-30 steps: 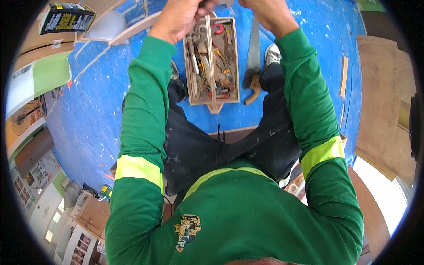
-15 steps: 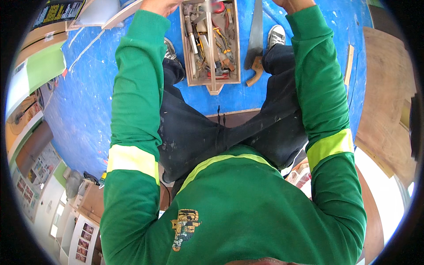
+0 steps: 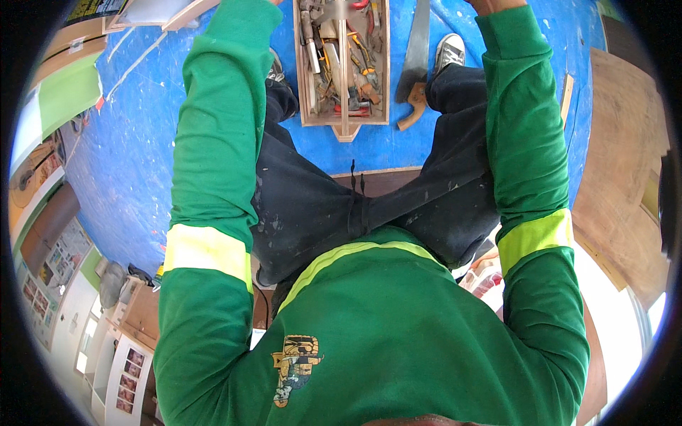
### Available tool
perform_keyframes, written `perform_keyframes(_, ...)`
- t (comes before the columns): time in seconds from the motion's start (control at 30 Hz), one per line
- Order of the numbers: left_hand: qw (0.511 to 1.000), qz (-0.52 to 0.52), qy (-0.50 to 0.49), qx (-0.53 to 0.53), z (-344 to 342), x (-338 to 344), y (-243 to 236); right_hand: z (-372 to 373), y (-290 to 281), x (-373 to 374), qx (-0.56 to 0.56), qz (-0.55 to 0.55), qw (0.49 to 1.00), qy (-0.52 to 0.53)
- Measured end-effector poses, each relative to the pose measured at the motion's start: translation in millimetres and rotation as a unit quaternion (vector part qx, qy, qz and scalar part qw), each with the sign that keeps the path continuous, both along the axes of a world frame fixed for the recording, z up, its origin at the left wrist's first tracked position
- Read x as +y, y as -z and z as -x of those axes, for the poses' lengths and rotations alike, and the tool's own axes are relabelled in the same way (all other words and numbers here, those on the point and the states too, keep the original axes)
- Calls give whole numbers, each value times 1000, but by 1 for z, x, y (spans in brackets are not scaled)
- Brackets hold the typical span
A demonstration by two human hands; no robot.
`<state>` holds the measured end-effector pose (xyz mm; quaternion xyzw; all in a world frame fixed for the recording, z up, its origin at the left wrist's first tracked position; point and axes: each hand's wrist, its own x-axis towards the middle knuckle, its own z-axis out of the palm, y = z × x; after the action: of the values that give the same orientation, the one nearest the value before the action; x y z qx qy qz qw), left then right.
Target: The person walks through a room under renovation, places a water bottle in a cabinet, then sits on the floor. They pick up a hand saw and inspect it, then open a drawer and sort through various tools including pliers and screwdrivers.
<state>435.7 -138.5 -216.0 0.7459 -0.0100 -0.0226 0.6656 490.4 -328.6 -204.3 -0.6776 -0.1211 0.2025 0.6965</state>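
Both arms, in green sleeves, reach up past the upper edge of the head view. Only a sliver of skin shows of my left hand (image 3: 276, 2), left of the toolbox. My right hand (image 3: 497, 6) shows just its wrist end, beyond the handsaw on the right. The fingers of both are cut off, so anything they hold is hidden. Between my feet stands an open wooden toolbox (image 3: 307, 118) with a long central handle bar (image 3: 344, 92). Pliers, a chisel and several other hand tools lie inside. Beside it lies a handsaw (image 3: 415, 60), its wooden grip toward me.
A blue floor covering (image 3: 142, 163) spreads under the toolbox. Wooden boards (image 3: 625, 163) stand at the right, and a narrow wood strip (image 3: 567, 99) lies near them. Pale wooden frames (image 3: 163, 14) are at the upper left. My shoe (image 3: 450, 53) is close to the saw.
The toolbox and saw sit slightly higher in the picture. Both forearms have shifted upward and a little outward, so less of each hand shows.
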Motion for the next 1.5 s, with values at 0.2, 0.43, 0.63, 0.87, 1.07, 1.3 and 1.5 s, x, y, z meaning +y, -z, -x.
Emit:
perform_keyframes(0.2, 994, -99, -40, -14, 5, -6, -11, 3, -1, 3, -7, -7, 1000, 0)
perform_keyframes(0.43, 977, -172, -62, -112, 5, -8, -6, 0, 4, 3, -21, 6, 999, 37)
perform_keyframes(0.63, 943, -271, -59, -184, -3, 0, 0, 4, 5, 6, -6, -34, 999, 36)
perform_keyframes(0.87, 956, -255, -62, -133, -2, 0, -2, 8, 2, 10, 13, -55, 997, 58)
perform_keyframes(1.07, 954, -255, -53, -147, -5, 3, 1, 7, 1, 11, 24, -51, 996, 61)
perform_keyframes(1.3, 975, -194, -44, -94, 0, 1, -2, 7, 2, 9, 1, -65, 997, 46)
perform_keyframes(1.5, 991, -122, -39, -28, 4, -9, -4, 13, -4, 10, 7, -64, 998, 9)
